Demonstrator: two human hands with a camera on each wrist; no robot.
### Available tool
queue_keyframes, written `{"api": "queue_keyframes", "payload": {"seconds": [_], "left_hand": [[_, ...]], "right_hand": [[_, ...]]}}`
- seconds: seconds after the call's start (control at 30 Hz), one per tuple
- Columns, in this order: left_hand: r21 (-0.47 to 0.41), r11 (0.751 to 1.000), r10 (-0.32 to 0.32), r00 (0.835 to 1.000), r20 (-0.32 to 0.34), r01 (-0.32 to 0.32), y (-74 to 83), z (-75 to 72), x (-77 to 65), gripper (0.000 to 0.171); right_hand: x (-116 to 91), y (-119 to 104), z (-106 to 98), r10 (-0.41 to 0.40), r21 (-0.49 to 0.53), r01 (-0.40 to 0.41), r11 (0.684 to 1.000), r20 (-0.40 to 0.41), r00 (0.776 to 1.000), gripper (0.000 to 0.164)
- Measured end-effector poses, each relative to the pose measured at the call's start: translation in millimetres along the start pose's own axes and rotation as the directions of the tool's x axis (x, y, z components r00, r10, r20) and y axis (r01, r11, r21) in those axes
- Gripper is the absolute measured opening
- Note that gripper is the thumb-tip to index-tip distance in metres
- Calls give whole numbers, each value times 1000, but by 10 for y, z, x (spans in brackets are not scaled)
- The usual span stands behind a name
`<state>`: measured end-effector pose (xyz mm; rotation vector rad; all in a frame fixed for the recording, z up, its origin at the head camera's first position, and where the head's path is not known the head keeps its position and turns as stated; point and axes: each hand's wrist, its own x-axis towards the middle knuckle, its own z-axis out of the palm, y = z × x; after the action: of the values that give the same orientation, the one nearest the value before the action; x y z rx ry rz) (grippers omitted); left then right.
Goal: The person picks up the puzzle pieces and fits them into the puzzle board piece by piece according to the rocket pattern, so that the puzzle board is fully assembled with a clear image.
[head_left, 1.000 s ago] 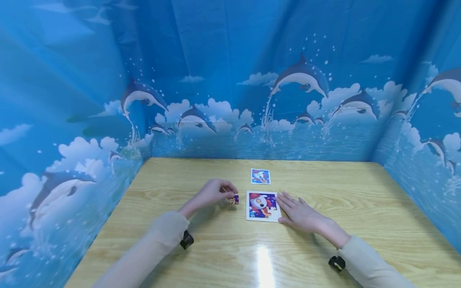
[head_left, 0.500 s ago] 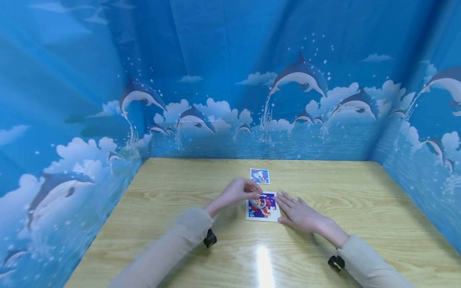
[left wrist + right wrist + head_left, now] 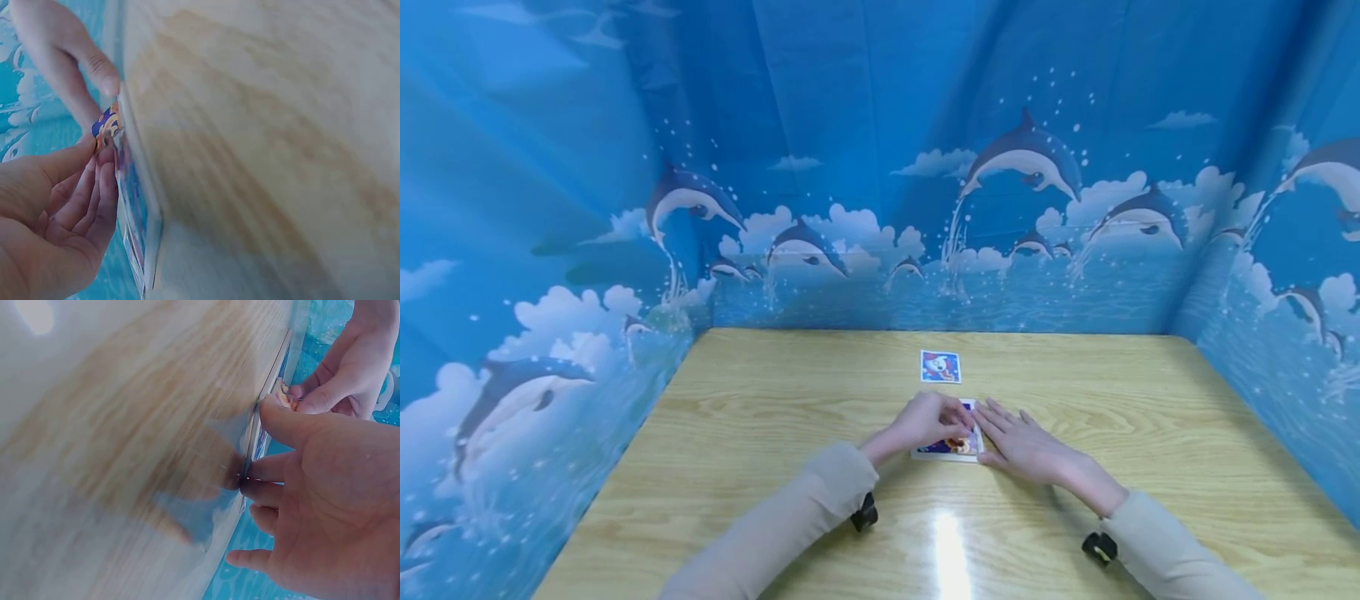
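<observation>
My left hand [image 3: 927, 422] reaches over a square jigsaw board [image 3: 931, 457] with a white border, covering much of its picture in the head view. Between thumb and fingers it pinches a jigsaw piece [image 3: 106, 125], purple and orange, tilted close over the board's right part. My right hand [image 3: 1028, 450] lies along the board's right edge with fingers extended, fingertips at the border. In the right wrist view, the right thumb [image 3: 281, 422] touches the board's edge near the pinched piece.
Behind the board lies a small picture card [image 3: 941, 367] with a similar rocket-like design. A wooden table [image 3: 820, 517] carries everything. Blue dolphin-printed curtains [image 3: 880, 167] stand at its back and sides.
My left hand has carried the jigsaw piece rightward from beside the board to over its right part. The right hand has stayed at the board's edge.
</observation>
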<state>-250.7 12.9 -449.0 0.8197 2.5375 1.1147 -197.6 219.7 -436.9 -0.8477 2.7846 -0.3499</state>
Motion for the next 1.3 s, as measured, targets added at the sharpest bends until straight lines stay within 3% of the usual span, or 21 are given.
{"api": "queue_keyframes", "payload": {"seconds": [0.3,0.6,1.17,1.3], "left_hand": [[57,998,-13,1000,-25,14,13,64,6,7],[148,989,19,999,-33,-14,2,111,56,10],[133,991,11,1000,-26,-8,11,75,39,6],[153,988,1,998,-57,8,-23,5,-10,10]], "right_hand": [[1,12,11,3,-6,-3,1000,-8,1000,70],[-17,9,0,-4,-9,4,1000,-7,1000,68],[-9,12,-1,-5,0,5,1000,-16,1000,67],[-7,33,17,0,16,1,1000,-77,997,71]]}}
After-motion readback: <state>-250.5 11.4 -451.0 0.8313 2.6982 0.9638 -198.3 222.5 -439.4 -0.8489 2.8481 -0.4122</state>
